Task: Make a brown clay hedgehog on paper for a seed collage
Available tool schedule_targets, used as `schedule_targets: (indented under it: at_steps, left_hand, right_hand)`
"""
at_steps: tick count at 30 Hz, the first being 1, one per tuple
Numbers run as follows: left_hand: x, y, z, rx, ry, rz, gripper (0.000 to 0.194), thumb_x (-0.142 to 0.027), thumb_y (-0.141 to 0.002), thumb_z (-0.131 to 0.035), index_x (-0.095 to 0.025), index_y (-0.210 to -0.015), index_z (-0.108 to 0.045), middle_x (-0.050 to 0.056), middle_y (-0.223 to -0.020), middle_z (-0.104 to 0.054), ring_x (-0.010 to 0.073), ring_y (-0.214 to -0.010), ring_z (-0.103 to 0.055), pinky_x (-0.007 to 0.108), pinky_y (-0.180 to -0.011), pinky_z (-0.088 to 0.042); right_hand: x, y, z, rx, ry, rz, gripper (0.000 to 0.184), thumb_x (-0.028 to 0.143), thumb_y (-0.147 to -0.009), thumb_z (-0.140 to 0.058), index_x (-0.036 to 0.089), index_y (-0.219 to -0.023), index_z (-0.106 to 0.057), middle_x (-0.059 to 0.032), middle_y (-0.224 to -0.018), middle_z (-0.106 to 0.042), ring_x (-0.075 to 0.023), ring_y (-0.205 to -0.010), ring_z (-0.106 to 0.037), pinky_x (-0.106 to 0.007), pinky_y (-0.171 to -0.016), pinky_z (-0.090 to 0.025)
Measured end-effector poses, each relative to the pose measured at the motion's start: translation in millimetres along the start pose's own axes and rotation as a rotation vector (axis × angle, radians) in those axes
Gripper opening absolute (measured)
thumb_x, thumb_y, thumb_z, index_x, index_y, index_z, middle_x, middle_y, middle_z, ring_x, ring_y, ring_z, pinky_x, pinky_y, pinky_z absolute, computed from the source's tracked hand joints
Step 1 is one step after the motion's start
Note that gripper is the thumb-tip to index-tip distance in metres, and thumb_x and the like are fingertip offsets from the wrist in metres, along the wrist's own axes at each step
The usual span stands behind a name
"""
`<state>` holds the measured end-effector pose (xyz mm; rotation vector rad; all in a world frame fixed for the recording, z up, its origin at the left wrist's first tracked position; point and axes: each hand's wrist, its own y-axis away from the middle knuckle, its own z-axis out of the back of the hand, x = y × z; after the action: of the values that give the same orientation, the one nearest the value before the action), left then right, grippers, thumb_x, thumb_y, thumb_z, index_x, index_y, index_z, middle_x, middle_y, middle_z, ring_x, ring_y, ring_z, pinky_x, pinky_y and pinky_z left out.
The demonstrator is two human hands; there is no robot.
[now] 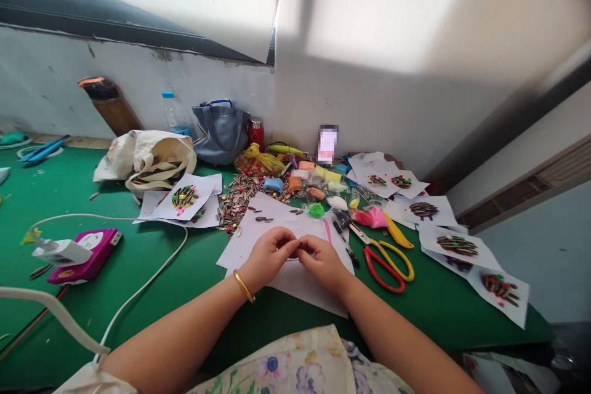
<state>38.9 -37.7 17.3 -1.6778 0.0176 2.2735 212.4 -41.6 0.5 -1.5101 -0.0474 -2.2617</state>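
My left hand (273,253) and my right hand (323,261) meet over a white sheet of paper (258,209), fingertips pinched together. Whatever is between the fingers is too small and hidden to make out. Part of a drawn curved line shows on the paper behind the fingertips. A few sunflower seeds (264,219) lie on the sheet, with a heap of sunflower seeds (235,197) at its upper left. A strip of pink clay (327,231) and a black pen (345,243) lie right of my right hand. Beyond the pen are scissors (385,261) with red and yellow handles.
Wrapped coloured clay (295,183) sits behind the paper, near a propped phone (327,144). Seed pictures on paper lie right (457,245) and left (184,197). A cloth bag (161,157), blue bag (221,132), white cable (161,271) and purple box (87,252) occupy the left.
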Motion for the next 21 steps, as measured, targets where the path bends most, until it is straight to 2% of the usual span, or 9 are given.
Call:
schedule_targets:
  at_steps: [6, 14, 19, 21]
  left_hand:
    - [3.3, 0.4, -2.3, -0.029, 0.051, 0.017, 0.025, -0.03, -0.076, -0.07, -0.019, -0.098, -0.064, 0.004, -0.093, -0.07, 0.0187, -0.085, -0.065, 0.032, -0.078, -0.054]
    - [5.5, -1.5, -2.9, -0.015, 0.134, 0.043, 0.018, -0.03, -0.076, -0.068, -0.018, -0.089, -0.064, 0.003, -0.085, -0.069, 0.0179, -0.082, -0.065, 0.032, -0.077, -0.054]
    - [8.6, -1.7, -2.5, -0.022, 0.114, 0.043, 0.031, -0.031, -0.074, -0.073, -0.018, -0.1, -0.062, 0.006, -0.094, -0.07, 0.0198, -0.087, -0.066, 0.034, -0.079, -0.053]
    - [9.1, -1.9, -1.7, -0.023, 0.093, 0.044, 0.026, -0.033, -0.078, -0.069, -0.018, -0.098, -0.062, 0.005, -0.092, -0.07, 0.019, -0.085, -0.065, 0.032, -0.076, -0.052]
  right_hand:
    - [-3.5, 0.4, 2.1, -0.025, -0.076, -0.011, 0.017, 0.03, -0.09, -0.053, 0.019, -0.09, -0.066, -0.0035, -0.086, -0.068, -0.0168, -0.078, -0.061, -0.028, -0.071, -0.048]
    - [-4.1, 1.2, 3.6, -0.039, -0.099, -0.005, 0.02, 0.031, -0.091, -0.049, 0.02, -0.092, -0.064, -0.0032, -0.084, -0.067, -0.0167, -0.077, -0.062, -0.028, -0.07, -0.048]
    - [-5.2, 1.4, 4.8, -0.119, -0.077, 0.019, 0.022, 0.033, -0.094, -0.047, 0.02, -0.089, -0.064, -0.0025, -0.079, -0.063, -0.016, -0.073, -0.06, -0.027, -0.068, -0.048]
    - [-3.6, 0.9, 5.4, -0.14, -0.111, 0.019, 0.023, 0.033, -0.093, -0.046, 0.019, -0.093, -0.064, -0.0033, -0.081, -0.064, -0.0162, -0.075, -0.06, -0.028, -0.068, -0.049]
